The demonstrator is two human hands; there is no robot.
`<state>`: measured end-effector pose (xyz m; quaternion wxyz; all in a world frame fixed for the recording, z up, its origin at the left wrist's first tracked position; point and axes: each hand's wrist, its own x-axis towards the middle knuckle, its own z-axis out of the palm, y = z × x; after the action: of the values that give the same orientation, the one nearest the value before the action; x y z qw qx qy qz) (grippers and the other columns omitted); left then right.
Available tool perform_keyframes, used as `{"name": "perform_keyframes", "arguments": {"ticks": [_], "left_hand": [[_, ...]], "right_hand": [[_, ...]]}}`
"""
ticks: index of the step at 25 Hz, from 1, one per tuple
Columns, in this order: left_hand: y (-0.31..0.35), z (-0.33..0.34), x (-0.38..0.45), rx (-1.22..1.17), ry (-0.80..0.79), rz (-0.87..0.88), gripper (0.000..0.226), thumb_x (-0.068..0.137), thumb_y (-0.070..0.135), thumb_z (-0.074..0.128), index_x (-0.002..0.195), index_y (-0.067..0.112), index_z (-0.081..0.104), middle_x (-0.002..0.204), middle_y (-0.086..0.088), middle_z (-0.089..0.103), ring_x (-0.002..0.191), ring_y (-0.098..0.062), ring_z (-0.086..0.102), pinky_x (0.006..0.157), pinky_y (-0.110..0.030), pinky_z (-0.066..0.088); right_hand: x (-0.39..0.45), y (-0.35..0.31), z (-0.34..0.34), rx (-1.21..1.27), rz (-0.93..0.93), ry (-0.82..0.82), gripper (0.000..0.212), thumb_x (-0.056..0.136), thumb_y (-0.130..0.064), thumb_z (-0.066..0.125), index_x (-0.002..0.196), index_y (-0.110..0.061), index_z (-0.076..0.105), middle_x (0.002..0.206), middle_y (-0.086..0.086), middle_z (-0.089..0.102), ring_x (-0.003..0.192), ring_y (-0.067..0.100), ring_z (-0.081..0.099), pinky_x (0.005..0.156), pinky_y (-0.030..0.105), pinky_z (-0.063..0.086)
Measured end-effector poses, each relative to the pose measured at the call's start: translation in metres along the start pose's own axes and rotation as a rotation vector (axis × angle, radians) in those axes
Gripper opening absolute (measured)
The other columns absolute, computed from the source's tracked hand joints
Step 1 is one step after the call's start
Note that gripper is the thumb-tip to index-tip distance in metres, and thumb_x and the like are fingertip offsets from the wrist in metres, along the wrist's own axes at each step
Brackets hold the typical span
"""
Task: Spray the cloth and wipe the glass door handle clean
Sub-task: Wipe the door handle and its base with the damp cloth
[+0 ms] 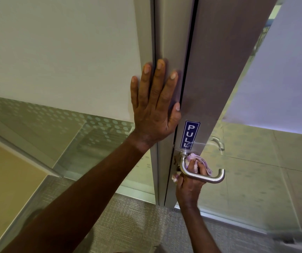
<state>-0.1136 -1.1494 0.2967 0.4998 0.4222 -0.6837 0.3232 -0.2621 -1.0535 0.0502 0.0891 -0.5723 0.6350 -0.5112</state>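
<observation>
1. Single head view, worn, looks forward and down along door frame (166, 106).
2. Close range: lever handle (204, 175) at arm's reach, carpet floor (137, 225) below.

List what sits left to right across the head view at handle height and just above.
Left hand flat on the door frame → PULL sticker → right hand holding the cloth against the handle → second handle behind the glass.

A plain pale wall (59, 52) meets dotted frosted glass panels (99, 128) in metal frames above grey textured carpet (133, 225).
</observation>
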Motion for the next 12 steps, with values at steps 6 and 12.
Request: {"name": "perform_keyframes", "arguments": {"ticks": [6, 12], "left_hand": [[0.002, -0.002, 0.001, -0.008, -0.003, -0.003, 0.075, 0.105, 0.041, 0.038, 0.169, 0.029, 0.000, 0.177, 0.009, -0.013, 0.166, -0.018, -0.008, 0.134, -0.049, 0.001], [0.003, -0.004, 0.002, -0.012, -0.005, -0.002, 0.076, 0.105, 0.040, 0.038, 0.169, 0.029, -0.002, 0.177, 0.010, -0.015, 0.165, -0.017, -0.009, 0.134, -0.049, 0.001]], "right_hand": [[-0.045, 0.023, -0.005, 0.095, 0.481, -0.361, 0.031, 0.104, -0.061, 0.050, 0.132, -0.048, 0.052, 0.123, 0.004, 0.063, 0.094, 0.028, 0.074, 0.079, 0.056, 0.065], [-0.060, 0.019, -0.004, -0.004, 0.402, -0.389, 0.045, 0.101, -0.076, 0.037, 0.140, -0.054, 0.038, 0.120, 0.008, 0.064, 0.080, 0.026, 0.072, 0.068, 0.056, 0.064]]}}
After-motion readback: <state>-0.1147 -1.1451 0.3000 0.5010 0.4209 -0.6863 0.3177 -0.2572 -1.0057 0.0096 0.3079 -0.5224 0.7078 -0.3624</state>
